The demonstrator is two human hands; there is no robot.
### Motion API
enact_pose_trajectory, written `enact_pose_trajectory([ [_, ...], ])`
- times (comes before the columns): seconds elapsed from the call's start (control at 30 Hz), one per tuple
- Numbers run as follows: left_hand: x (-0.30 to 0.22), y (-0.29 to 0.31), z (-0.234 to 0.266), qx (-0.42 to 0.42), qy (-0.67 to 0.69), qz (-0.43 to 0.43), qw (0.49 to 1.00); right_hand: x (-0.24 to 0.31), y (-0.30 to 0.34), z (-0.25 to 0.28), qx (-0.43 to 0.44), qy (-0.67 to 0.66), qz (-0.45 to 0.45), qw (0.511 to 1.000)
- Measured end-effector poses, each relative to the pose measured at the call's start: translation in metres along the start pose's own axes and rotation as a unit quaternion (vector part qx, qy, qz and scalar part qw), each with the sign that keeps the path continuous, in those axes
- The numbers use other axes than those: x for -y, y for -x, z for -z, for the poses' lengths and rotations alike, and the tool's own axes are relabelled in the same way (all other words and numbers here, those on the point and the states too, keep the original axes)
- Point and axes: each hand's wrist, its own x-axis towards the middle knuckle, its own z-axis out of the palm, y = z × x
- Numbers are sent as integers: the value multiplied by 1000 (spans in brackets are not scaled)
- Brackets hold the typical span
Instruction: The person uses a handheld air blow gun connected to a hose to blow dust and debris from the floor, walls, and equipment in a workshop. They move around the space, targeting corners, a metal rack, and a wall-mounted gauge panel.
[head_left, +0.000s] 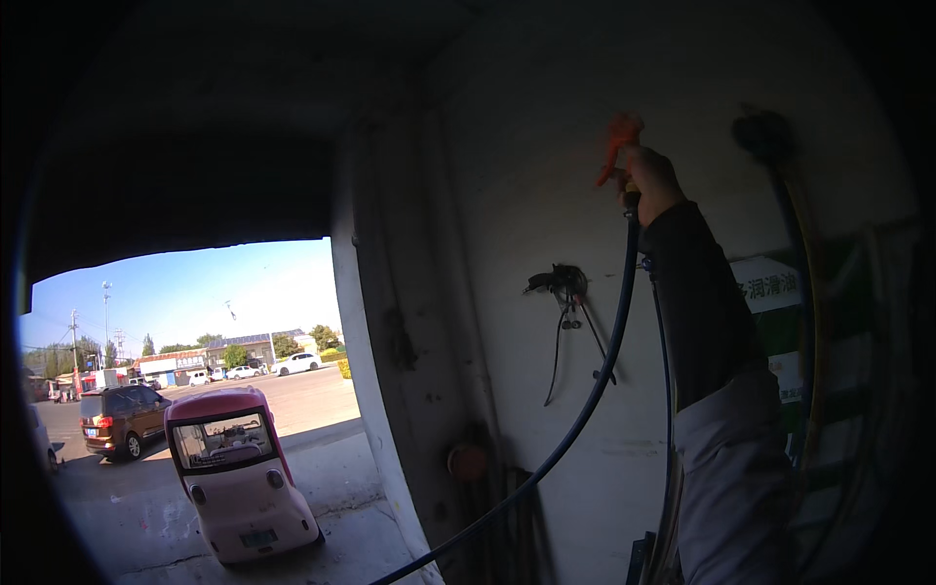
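The right hand (651, 179), raised in front of the pale wall (507, 219), is wrapped around the base of a blurred orange nozzle (621, 135); whether the nozzle touches the wall, I cannot tell. Below the hand a dark blue hose (619, 336) curves to the lower left, passing just right of a black corded fitting (564, 281) on the wall

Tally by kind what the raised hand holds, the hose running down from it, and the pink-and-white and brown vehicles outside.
Orange-red tool in right hand: 1
Dark hose: 1
Pink-and-white vehicle: 1
Brown car: 1
Total: 4
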Motion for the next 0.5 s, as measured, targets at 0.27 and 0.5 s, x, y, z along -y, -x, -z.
enact_pose_trajectory([
  [0.27,16,9,36,49,23,-47,997,114,30,1,-71,211,203,954],
  [0.5,50,50,130,76,14,-91,993,209,89,-52,-44,426,147,892],
])
